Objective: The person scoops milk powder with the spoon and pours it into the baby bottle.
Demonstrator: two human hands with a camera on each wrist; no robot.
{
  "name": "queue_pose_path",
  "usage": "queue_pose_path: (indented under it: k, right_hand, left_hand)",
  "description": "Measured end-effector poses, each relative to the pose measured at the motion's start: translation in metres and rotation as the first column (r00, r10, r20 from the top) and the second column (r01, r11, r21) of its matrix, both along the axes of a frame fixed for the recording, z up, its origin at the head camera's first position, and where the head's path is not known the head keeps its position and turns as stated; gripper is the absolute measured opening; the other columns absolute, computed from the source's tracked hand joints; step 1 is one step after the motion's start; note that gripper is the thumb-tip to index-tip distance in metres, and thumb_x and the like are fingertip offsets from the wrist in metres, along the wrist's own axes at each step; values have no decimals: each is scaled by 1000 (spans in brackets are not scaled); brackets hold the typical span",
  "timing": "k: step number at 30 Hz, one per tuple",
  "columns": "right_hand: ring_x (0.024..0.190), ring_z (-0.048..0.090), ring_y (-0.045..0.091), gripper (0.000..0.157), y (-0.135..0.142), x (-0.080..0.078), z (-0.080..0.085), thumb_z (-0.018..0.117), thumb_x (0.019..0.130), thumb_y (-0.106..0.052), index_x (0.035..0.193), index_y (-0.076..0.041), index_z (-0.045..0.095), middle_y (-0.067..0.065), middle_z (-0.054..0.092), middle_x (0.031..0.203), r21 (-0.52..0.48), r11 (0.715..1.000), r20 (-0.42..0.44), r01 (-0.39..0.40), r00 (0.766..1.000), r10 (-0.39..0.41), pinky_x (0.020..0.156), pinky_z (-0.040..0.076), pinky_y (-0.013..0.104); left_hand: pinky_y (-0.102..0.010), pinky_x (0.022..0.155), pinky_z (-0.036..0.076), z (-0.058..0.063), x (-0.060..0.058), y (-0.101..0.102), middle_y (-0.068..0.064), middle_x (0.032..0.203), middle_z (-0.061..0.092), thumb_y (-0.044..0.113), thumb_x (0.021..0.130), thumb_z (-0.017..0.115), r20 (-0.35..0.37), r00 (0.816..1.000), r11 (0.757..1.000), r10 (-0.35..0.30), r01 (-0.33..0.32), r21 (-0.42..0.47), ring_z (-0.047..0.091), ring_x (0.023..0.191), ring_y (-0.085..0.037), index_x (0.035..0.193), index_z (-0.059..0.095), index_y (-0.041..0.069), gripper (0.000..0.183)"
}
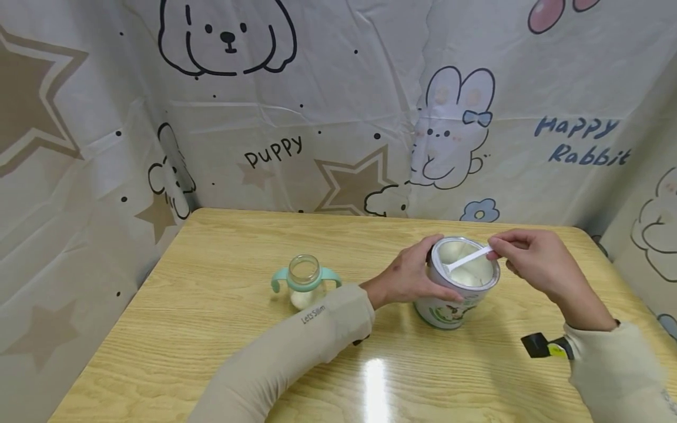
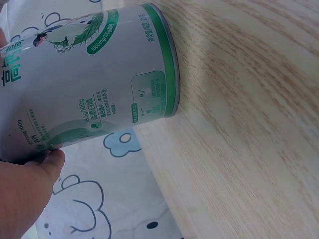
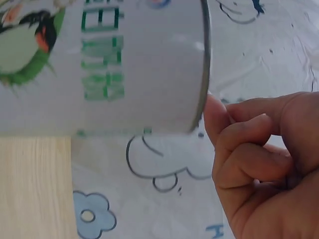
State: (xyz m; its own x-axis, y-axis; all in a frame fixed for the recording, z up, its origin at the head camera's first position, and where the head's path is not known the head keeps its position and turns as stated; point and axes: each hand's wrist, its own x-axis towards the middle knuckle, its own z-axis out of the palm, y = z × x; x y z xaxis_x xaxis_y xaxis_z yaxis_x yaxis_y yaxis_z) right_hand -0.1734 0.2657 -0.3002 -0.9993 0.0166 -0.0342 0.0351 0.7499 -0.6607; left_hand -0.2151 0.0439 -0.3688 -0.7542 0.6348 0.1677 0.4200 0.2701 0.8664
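A white and green milk powder can (image 1: 459, 298) stands open-topped at the right of the table, slightly tilted. My left hand (image 1: 409, 275) grips its side, with thumb and fingers spread around it. In the left wrist view, the same hand (image 2: 25, 191) holds the can (image 2: 114, 64) near its upper end. My right hand (image 1: 534, 261) pinches the handle end of a white scoop (image 1: 469, 258), whose other end is at the can's inner rim. Pale powder (image 1: 471, 275) shows inside the can. In the right wrist view, the scoop is hidden behind the can (image 3: 154, 74).
A baby bottle (image 1: 304, 286) with mint-green handles stands uncapped left of the can, with white powder at its bottom. My left forearm passes close in front of it. A cartoon-printed cloth (image 1: 338, 106) hangs behind and beside the wooden table (image 1: 222, 276).
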Motion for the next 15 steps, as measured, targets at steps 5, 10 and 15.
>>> queue_pose_path:
  k: [5,10,15]
  right_hand:
    - [64,51,11,51,21,0,-5,52,105,-39,125,8,59,-8,69,85,-119,992,37,44,999,-40,53,44,24]
    - [64,50,7,48,36,1,-15,51,106,-29,127,14,53,-16,66,81,-224,973,69,47,997,-32,55,46,22]
    - [64,49,7,47,38,0,-19,51,106,-28,128,14,53,-16,65,81,-230,971,81,63,996,-46,56,47,21]
  left_hand:
    - [-20,98,45,-1,0,0,6,127,59,26,69,94,9,1000,1000,-2,2,5,54,114,-1,144,43,15,91]
    - [-20,98,45,-1,0,0,5,128,60,24,69,94,2,1000,1000,-19,19,19,54,115,-2,143,44,14,90]
    - [-20,99,44,0,0,0,4,128,60,24,69,95,-5,1000,1000,-21,21,16,54,116,-2,142,44,14,89]
